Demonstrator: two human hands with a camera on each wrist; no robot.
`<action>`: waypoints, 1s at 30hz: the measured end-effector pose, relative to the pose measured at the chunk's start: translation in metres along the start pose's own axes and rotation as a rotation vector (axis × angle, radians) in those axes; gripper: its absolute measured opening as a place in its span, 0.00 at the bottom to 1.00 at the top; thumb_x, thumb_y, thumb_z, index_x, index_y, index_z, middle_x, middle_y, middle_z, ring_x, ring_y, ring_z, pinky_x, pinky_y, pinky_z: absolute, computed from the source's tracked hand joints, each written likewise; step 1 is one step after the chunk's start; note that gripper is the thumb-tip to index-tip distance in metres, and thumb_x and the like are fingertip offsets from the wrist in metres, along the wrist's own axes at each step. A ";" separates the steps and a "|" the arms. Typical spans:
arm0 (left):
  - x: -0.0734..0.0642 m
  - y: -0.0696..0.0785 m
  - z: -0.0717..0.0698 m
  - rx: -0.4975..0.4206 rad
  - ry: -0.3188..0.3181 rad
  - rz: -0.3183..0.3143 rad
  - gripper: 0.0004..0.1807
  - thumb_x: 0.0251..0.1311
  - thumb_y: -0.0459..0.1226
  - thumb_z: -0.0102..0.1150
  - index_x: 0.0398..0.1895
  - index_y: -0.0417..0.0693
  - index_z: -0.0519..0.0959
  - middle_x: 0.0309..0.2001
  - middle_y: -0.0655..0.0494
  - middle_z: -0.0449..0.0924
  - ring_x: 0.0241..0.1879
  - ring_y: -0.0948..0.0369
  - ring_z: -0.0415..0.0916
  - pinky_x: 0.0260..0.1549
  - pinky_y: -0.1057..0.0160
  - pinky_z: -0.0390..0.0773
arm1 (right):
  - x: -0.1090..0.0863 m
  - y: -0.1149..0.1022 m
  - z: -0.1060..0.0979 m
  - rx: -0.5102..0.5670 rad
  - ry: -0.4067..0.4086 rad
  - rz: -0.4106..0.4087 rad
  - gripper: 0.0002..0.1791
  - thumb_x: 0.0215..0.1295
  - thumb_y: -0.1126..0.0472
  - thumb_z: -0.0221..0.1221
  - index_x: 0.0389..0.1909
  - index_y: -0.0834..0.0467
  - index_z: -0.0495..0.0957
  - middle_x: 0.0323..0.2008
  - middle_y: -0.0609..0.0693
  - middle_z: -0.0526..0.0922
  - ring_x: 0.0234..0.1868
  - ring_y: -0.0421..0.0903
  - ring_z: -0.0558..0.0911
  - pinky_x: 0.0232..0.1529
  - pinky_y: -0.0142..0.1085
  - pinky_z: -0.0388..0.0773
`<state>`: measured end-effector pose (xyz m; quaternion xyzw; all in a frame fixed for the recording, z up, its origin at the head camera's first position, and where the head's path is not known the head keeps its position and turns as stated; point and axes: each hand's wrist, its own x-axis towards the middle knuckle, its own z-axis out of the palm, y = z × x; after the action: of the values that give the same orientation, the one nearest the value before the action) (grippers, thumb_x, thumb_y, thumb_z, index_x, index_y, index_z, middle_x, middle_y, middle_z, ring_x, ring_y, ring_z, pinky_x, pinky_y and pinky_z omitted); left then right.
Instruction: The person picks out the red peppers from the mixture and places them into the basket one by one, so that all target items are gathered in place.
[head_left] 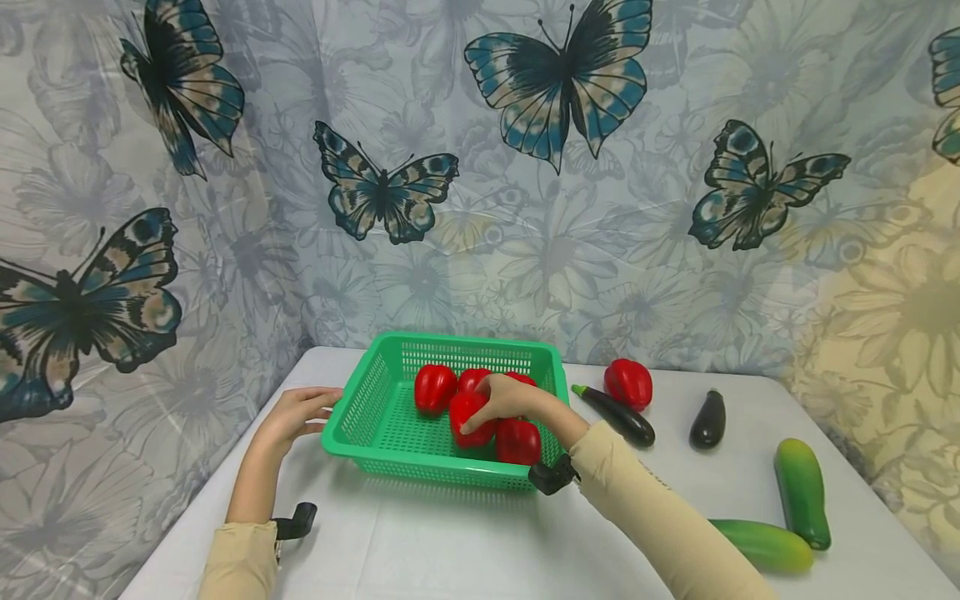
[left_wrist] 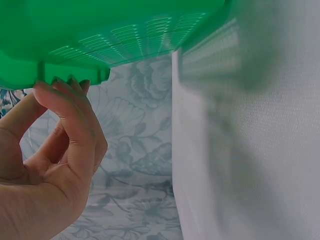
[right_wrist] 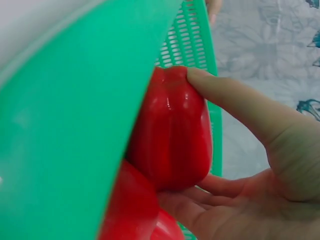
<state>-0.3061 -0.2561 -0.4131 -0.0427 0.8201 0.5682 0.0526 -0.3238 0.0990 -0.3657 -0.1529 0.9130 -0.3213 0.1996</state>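
A green plastic basket holds several red bell peppers. Inside it, toward the right, my right hand grips one red bell pepper; the right wrist view has the thumb on one end and fingers at the other. More red bell peppers lie around that one, partly covered by the hand. At the basket's left rim, my left hand touches the edge with its fingertips. In the left wrist view the loosely bent fingers meet the green rim from outside, with no grip round it.
Right of the basket lie a long eggplant, a lone red bell pepper and a smaller eggplant. Two green, cucumber-like vegetables, one upright in view and one sideways, lie near the right front. A butterfly-print cloth hangs behind the white table.
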 end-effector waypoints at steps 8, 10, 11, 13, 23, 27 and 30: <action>-0.001 0.000 -0.001 -0.004 0.002 0.002 0.31 0.66 0.49 0.58 0.62 0.32 0.73 0.39 0.63 0.83 0.36 0.68 0.81 0.41 0.63 0.85 | -0.001 0.000 0.004 -0.041 -0.019 -0.006 0.43 0.45 0.46 0.76 0.59 0.62 0.70 0.51 0.53 0.77 0.50 0.47 0.76 0.46 0.42 0.82; -0.001 0.000 -0.001 -0.006 0.004 0.000 0.31 0.67 0.48 0.58 0.62 0.32 0.73 0.39 0.63 0.83 0.36 0.68 0.81 0.41 0.64 0.85 | 0.000 0.000 0.005 -0.051 -0.026 -0.007 0.43 0.45 0.47 0.76 0.59 0.62 0.69 0.52 0.53 0.77 0.51 0.48 0.76 0.46 0.43 0.83; -0.001 0.000 -0.002 -0.003 0.003 0.002 0.31 0.67 0.48 0.58 0.62 0.32 0.73 0.39 0.63 0.83 0.36 0.68 0.81 0.41 0.65 0.85 | 0.000 0.001 0.005 -0.056 -0.029 -0.006 0.43 0.45 0.47 0.76 0.59 0.62 0.69 0.52 0.53 0.77 0.52 0.48 0.75 0.47 0.43 0.83; -0.001 0.000 -0.002 -0.001 0.004 0.006 0.31 0.67 0.48 0.58 0.62 0.32 0.72 0.39 0.63 0.82 0.36 0.68 0.81 0.41 0.65 0.85 | 0.000 0.001 0.006 -0.063 -0.036 -0.007 0.43 0.45 0.47 0.76 0.60 0.62 0.69 0.54 0.54 0.77 0.53 0.48 0.75 0.48 0.44 0.83; -0.002 0.000 -0.002 0.001 -0.006 0.007 0.30 0.67 0.49 0.58 0.61 0.32 0.73 0.38 0.65 0.82 0.36 0.68 0.81 0.41 0.65 0.84 | 0.001 0.003 0.014 -0.125 -0.042 -0.040 0.43 0.46 0.50 0.76 0.60 0.61 0.68 0.55 0.54 0.75 0.55 0.49 0.75 0.51 0.46 0.82; -0.002 0.000 -0.001 -0.001 -0.010 0.010 0.31 0.66 0.49 0.58 0.61 0.32 0.73 0.39 0.63 0.83 0.36 0.68 0.81 0.42 0.64 0.84 | 0.002 0.005 0.019 -0.148 -0.034 -0.052 0.42 0.45 0.51 0.77 0.59 0.61 0.69 0.53 0.54 0.76 0.53 0.49 0.76 0.52 0.46 0.82; -0.001 0.001 -0.001 0.003 -0.009 0.008 0.32 0.66 0.50 0.59 0.62 0.32 0.73 0.40 0.62 0.83 0.36 0.68 0.81 0.42 0.64 0.84 | 0.001 0.005 0.020 -0.152 -0.022 -0.050 0.40 0.44 0.51 0.77 0.58 0.60 0.70 0.50 0.53 0.77 0.51 0.48 0.76 0.51 0.47 0.83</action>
<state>-0.3049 -0.2570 -0.4118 -0.0369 0.8208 0.5675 0.0541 -0.3162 0.0916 -0.3840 -0.1940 0.9284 -0.2544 0.1892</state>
